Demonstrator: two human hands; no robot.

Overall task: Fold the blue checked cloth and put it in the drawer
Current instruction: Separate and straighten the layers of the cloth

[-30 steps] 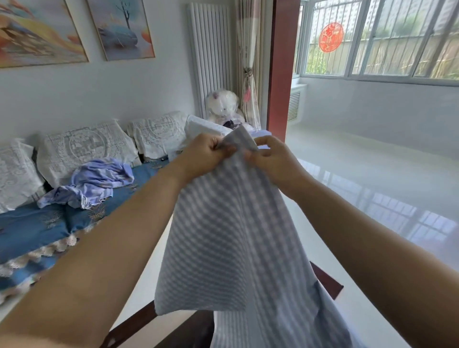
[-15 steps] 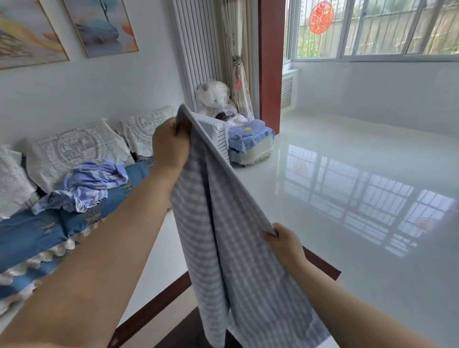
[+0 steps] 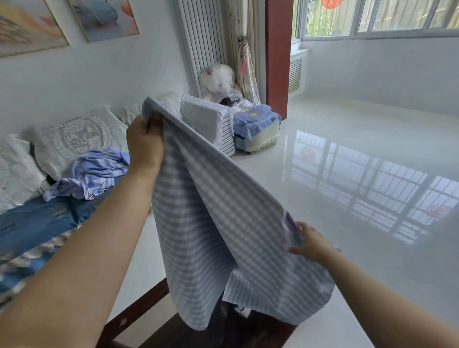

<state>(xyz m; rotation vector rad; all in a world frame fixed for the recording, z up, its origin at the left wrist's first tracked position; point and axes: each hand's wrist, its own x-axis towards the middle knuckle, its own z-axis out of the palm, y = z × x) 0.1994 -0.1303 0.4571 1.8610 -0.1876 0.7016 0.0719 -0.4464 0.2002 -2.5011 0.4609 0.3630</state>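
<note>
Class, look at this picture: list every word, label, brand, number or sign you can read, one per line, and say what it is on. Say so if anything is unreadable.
None can be read.
Red round window decoration: cut off at the top edge, any character is unreadable.
Blue checked cloth: only a check pattern, no label shows.
Wall pictures: painted scenes, no lettering visible.
Blue patterned cover: small marks, too blurred to read.

Right hand (image 3: 313, 243) fingertips hidden behind the blue checked cloth (image 3: 213, 223), blurred there. Left hand (image 3: 146, 145) thumb tucked into the cloth's top corner. Cloth covers most of the dark wood furniture (image 3: 139, 308) below, possibly a table. Paintings (image 3: 32, 27) cropped by the top edge.
</note>
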